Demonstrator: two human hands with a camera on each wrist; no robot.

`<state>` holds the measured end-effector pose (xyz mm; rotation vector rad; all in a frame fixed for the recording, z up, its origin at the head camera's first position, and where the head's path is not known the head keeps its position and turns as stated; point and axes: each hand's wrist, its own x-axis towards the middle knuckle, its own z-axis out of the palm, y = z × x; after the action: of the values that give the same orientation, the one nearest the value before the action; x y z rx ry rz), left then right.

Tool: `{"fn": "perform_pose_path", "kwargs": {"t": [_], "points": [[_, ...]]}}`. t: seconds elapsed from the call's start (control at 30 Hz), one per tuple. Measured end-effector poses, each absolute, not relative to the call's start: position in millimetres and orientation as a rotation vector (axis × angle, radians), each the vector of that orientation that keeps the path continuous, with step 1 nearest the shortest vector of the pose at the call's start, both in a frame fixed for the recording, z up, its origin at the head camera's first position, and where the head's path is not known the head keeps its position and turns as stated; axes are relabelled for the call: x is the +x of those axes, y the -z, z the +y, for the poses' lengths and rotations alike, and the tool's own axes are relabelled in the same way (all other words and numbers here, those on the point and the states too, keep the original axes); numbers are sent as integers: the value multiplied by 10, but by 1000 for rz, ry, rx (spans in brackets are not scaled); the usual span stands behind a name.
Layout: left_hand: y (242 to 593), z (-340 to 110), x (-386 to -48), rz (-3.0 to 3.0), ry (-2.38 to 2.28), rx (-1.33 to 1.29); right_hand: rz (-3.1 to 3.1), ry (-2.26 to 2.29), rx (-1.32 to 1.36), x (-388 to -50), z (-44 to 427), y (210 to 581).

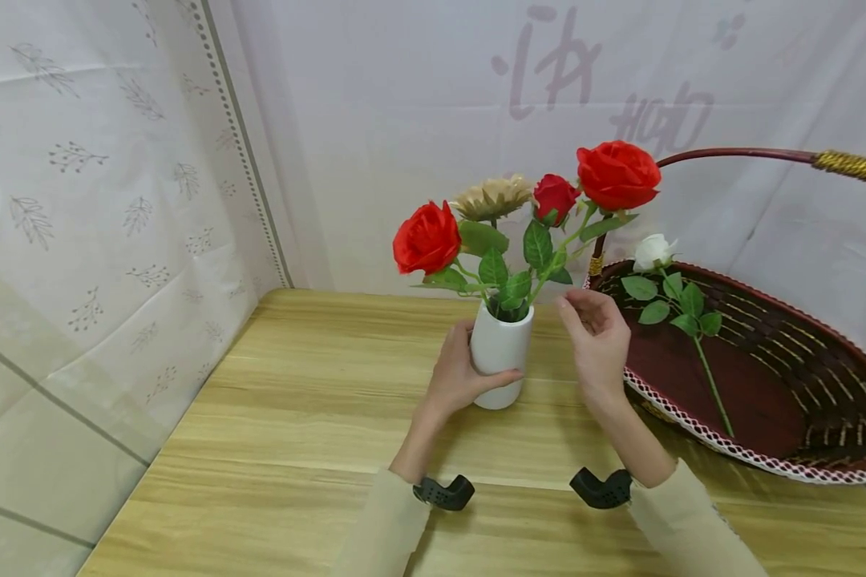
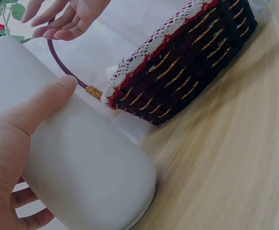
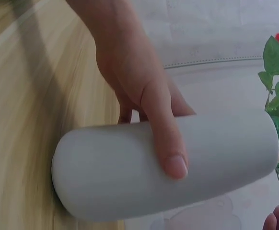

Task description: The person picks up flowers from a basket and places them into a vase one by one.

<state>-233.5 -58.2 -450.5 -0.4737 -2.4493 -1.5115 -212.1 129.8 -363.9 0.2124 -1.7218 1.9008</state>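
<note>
A white vase stands upright on the wooden table. In it are a large red rose leaning left, another large red rose leaning right, a smaller red rose and a cream flower. My left hand holds the vase from the left, thumb across its front and other fingers behind, as the right wrist view also shows. Just right of the vase's mouth, my right hand hovers, fingers loosely bent. Nothing shows between those fingers in the left wrist view.
At the right sits a dark woven basket with lace trim and an arched handle. A white rose with a green stem lies inside it. Pale printed cloth hangs behind the table and to its left.
</note>
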Motion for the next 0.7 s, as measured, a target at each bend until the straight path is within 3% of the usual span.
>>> {"fn": "perform_pose_path", "kwargs": {"t": [0.7], "points": [[4487,-608,-2327,-2495,1556,-510,-1773,-1782,152,-2159,1874,3498]]}}
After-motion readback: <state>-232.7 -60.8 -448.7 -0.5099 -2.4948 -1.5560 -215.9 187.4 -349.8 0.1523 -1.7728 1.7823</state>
